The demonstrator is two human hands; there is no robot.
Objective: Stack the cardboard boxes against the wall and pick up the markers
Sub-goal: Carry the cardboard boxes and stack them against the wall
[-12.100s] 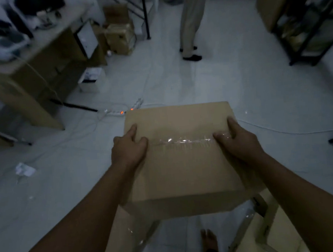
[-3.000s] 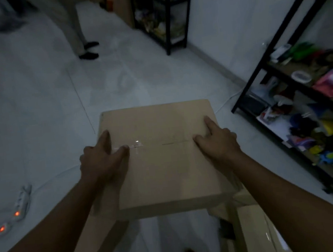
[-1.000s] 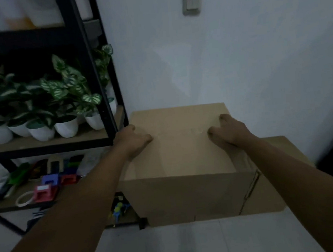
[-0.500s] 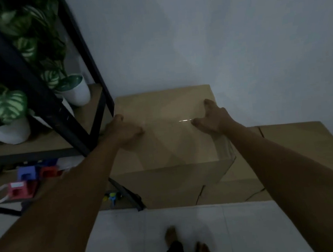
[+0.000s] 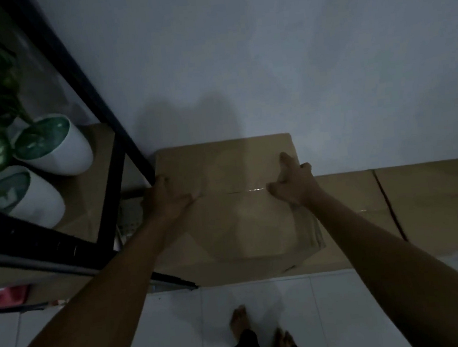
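1. Left hand (image 5: 166, 200) grips the left edge of the cardboard box (image 5: 234, 209): the thumb lies on the top face and the fingers curl over the side, out of view.
2. Right hand (image 5: 293, 185) grips the right edge the same way, with the thumb (image 5: 285, 159) pointing toward the wall and the other fingers wrapped over the side.
3. Box position: its far edge is at or very near the wall (image 5: 267, 57); contact cannot be confirmed. Its left side sits just beside the black shelf post (image 5: 116, 122). A strip of clear tape (image 5: 255, 198) runs across the top between the hands.
4. Neighbouring items: a lower box (image 5: 420, 197) lies to the right, also along the wall, with its top below the held box's top. Whether the held box rests on another box or on the floor (image 5: 181, 331) is hidden by its own front face.
5. Shelf contents: two white plant pots (image 5: 60, 150) stand on the shelf board to the left.
6. Step in hand, as judged: placement of this box against the wall, in the stacking part of the task. No markers are visible.
7. Next move calls for: seating the box square to the wall, clear of the shelf post, then freeing both hands outward without dragging the box.
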